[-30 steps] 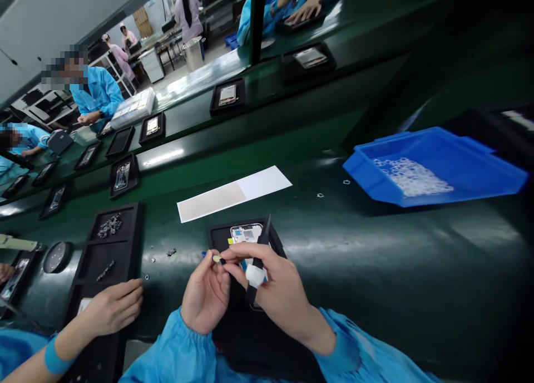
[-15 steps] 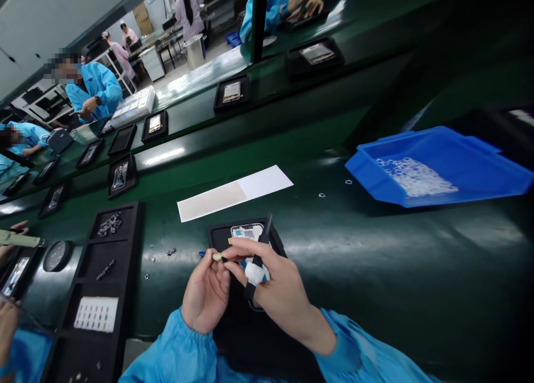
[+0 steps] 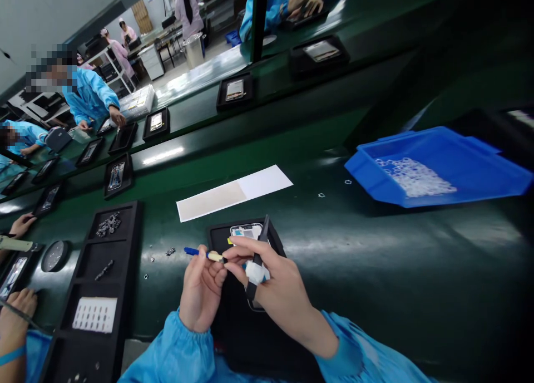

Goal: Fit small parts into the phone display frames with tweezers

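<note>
My left hand (image 3: 203, 288) pinches a thin blue and pale-yellow strip (image 3: 214, 257) between thumb and finger; its blue end sticks out to the left. The thumb and fingertips of my right hand (image 3: 275, 280) meet at the strip's dark right end. Across that same hand lie black tweezers (image 3: 266, 227) with a white wrapping (image 3: 256, 273) round the middle, held in the grip. Beneath both hands is a phone frame (image 3: 246, 231) in a black tray (image 3: 217, 235), largely covered by my right hand.
A blue bin (image 3: 471, 166) with small white rings stands at right. Ahead lies a white and beige card (image 3: 212, 199). On the left is a black compartment tray (image 3: 132, 244) with small parts; loose bits lie nearby. Co-workers' hands (image 3: 19, 310) work at far left. Phone trays (image 3: 117, 174) line the bench.
My left hand has shifted slightly left, and more of the strip's blue end now shows. My right hand has barely moved. Across the bench, a co-worker has reached out to a tray.
</note>
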A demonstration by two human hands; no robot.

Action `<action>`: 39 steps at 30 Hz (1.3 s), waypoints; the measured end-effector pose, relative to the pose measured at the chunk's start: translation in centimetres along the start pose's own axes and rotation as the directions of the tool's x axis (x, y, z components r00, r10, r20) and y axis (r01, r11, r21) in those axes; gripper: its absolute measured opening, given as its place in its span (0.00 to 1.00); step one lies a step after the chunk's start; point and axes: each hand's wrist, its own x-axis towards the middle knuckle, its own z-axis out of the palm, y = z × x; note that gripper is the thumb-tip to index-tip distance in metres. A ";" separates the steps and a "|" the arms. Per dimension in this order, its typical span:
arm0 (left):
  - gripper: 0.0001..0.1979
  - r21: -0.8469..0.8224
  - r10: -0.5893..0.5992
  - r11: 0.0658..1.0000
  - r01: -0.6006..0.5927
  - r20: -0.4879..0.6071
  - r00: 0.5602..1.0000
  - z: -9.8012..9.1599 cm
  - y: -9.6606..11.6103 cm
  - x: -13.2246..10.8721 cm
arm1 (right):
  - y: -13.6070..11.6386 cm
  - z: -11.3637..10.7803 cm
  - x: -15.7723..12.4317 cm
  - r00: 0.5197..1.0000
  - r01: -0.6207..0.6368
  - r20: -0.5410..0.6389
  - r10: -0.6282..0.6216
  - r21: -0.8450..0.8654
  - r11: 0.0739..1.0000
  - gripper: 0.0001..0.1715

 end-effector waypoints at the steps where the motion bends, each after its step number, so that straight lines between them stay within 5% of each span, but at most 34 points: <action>1: 0.05 -0.003 -0.001 1.000 0.001 -0.020 1.000 0.1 0.0 -0.1 | 0.0 0.0 0.0 1.000 0.005 -0.003 -0.005 -0.006 1.000 0.17; 6: 0.10 -0.014 -0.001 1.000 0.000 -0.074 0.997 0.3 0.1 -0.5 | -0.1 0.1 0.0 0.999 0.025 -0.039 -0.025 -0.008 1.000 0.16; 11: 0.02 0.006 0.057 0.998 -0.057 0.005 0.998 -0.4 -0.2 -0.2 | -0.2 0.2 0.0 0.997 -0.058 -0.037 0.061 0.058 0.997 0.17; 16: 0.04 0.012 0.095 0.995 -0.095 0.040 0.995 -0.8 -0.2 -0.1 | 0.0 0.3 -0.1 0.995 -0.089 -0.031 0.092 0.085 0.992 0.17; 19: 0.02 -0.008 0.043 0.999 -0.043 -0.001 0.999 -0.5 -0.1 -0.3 | 0.0 0.2 -0.1 0.998 -0.053 -0.021 0.055 0.091 0.994 0.17; 24: 0.15 -0.110 -0.099 0.990 0.089 -0.085 0.991 0.2 0.4 -0.4 | -0.2 0.3 0.1 0.998 -0.055 -0.001 0.055 0.128 0.990 0.19; 32: 0.17 -0.176 -0.234 0.959 0.220 -0.064 0.970 0.6 0.7 -0.4 | -0.4 0.4 0.3 0.991 -0.136 0.015 0.136 0.199 0.970 0.17; 39: 0.09 -0.037 -0.048 0.998 0.048 0.003 0.999 -0.3 0.5 0.3 | -0.3 0.2 0.4 0.987 -0.162 0.019 0.161 0.181 0.970 0.15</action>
